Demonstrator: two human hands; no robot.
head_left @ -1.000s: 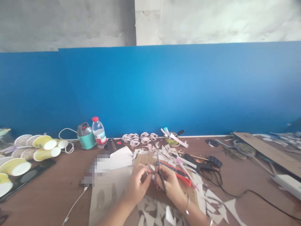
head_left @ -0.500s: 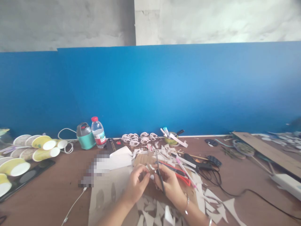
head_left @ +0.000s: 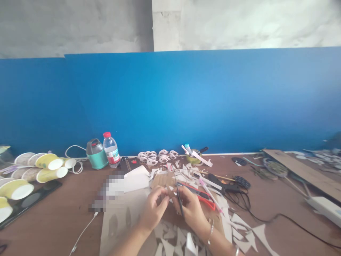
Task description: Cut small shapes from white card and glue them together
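Observation:
My left hand (head_left: 154,208) pinches a small white paper piece (head_left: 170,188) over a sheet of cardboard (head_left: 125,217) at the near middle of the brown table (head_left: 53,220). My right hand (head_left: 190,208) grips black scissors (head_left: 178,190), whose blades point away from me and meet the paper piece. The two hands almost touch. White paper offcuts (head_left: 173,238) lie under and in front of my wrists.
Yellow and white paper cups (head_left: 34,170) lie at the left. A teal container (head_left: 96,153) and a water bottle (head_left: 111,149) stand by the blue wall. Cut white shapes (head_left: 157,156), a red cutter (head_left: 205,201), a glue gun (head_left: 226,183) with its black cable (head_left: 279,217) and a power strip (head_left: 326,209) lie to the right.
Both hands have shifted slightly, the scissors' tip has swung a little to the left, and the paper piece has turned between my left fingers.

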